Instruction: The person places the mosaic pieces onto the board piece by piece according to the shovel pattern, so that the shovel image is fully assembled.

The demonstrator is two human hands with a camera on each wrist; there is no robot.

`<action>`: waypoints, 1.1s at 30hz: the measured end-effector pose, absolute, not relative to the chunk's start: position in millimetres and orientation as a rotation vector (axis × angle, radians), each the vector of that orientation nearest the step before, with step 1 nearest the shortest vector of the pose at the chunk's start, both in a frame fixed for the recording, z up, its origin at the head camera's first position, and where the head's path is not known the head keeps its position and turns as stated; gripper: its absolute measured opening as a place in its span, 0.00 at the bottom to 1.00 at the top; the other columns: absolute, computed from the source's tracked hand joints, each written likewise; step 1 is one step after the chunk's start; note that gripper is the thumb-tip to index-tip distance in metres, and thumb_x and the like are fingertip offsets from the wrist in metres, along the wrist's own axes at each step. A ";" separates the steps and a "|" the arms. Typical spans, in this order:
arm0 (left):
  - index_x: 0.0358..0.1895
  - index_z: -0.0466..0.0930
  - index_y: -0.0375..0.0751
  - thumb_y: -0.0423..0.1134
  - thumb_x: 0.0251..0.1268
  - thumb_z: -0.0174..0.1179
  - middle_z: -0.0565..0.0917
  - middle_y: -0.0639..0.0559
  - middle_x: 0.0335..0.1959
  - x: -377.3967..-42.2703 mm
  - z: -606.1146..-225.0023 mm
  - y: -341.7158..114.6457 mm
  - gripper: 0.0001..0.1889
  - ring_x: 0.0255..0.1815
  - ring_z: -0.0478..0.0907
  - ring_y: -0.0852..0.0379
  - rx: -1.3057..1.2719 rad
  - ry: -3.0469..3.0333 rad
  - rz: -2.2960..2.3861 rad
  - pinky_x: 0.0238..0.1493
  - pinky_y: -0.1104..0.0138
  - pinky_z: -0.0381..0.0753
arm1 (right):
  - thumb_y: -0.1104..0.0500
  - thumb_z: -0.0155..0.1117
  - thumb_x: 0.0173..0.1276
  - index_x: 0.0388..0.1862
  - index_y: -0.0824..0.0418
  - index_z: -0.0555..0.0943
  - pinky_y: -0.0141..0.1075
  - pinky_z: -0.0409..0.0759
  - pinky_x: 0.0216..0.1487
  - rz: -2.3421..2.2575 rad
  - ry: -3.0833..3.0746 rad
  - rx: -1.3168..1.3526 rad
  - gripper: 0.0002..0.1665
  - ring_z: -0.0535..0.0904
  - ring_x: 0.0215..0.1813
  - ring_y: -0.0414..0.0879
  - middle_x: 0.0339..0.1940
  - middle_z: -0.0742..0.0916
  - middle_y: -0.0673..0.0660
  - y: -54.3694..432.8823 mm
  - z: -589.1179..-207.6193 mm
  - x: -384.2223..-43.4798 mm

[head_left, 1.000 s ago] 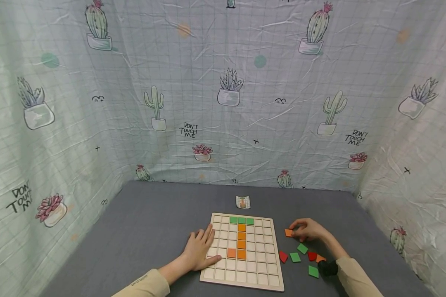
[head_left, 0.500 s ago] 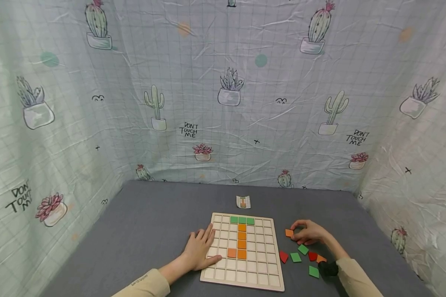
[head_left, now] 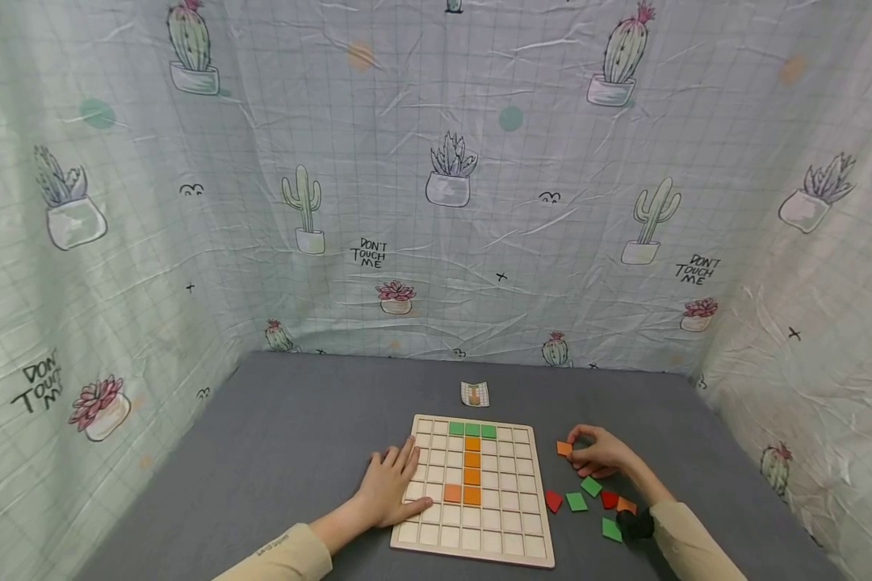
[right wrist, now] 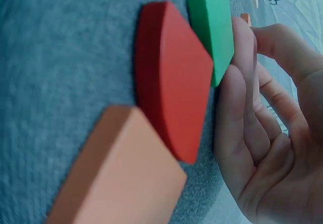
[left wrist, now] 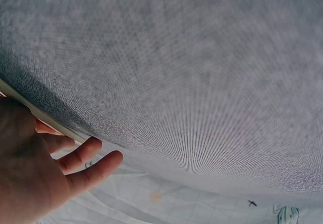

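Note:
My left hand lies spread on the left edge of a wooden grid board; in the left wrist view its fingers stretch past the board's rim. On the board, a row of green tiles tops a column of orange tiles, with a paler orange tile left of the lowest. Right of the board, my right hand pinches an orange tile between thumb and fingertips. Only a sliver of that orange tile shows past the fingers in the right wrist view.
Loose green tiles, red pieces and a paler orange tile lie by the right forearm. Close to the right wrist camera are a red piece and an orange tile. A small pattern card lies behind the board.
The right hand has shifted slightly away from the body, and the orange tile at its fingertips has moved with it. The left hand has stayed on the board.

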State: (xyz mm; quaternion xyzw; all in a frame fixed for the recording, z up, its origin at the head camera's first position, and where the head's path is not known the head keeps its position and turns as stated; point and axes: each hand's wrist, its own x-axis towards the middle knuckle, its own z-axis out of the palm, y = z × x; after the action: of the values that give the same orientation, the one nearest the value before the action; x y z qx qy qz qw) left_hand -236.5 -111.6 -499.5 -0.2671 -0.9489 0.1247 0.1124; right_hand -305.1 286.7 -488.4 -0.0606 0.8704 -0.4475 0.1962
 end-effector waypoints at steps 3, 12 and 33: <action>0.64 0.63 0.41 0.72 0.55 0.34 0.62 0.44 0.66 -236.4 -499.5 -111.6 0.43 0.53 0.68 0.50 -0.784 -2.785 0.368 0.39 0.55 0.66 | 0.57 0.61 0.59 0.47 0.61 0.69 0.33 0.75 0.20 -1.268 2.416 -0.156 0.19 0.80 0.20 0.40 0.21 0.83 0.51 287.5 -488.5 -305.4; 0.64 0.62 0.41 0.72 0.56 0.34 0.62 0.44 0.67 -237.1 -499.5 -111.7 0.43 0.53 0.68 0.49 -0.788 -2.800 0.354 0.38 0.55 0.66 | 0.59 0.59 0.60 0.50 0.63 0.67 0.33 0.76 0.21 -1.301 2.372 -0.157 0.21 0.81 0.21 0.41 0.21 0.84 0.52 290.0 -487.5 -304.3; 0.64 0.62 0.41 0.72 0.55 0.34 0.61 0.44 0.67 -236.4 -500.0 -111.1 0.44 0.53 0.68 0.49 -0.787 -2.820 0.345 0.38 0.54 0.66 | 0.61 0.61 0.57 0.45 0.65 0.70 0.36 0.76 0.20 -1.270 2.464 -0.213 0.18 0.79 0.18 0.42 0.20 0.83 0.53 285.8 -488.3 -302.3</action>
State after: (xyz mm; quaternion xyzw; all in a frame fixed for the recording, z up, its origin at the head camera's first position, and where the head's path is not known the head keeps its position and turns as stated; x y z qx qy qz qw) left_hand -236.4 -111.1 -500.0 -0.2657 -0.9521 0.1164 0.0967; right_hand -302.3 285.8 -488.3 -0.0753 0.8718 -0.4495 0.1797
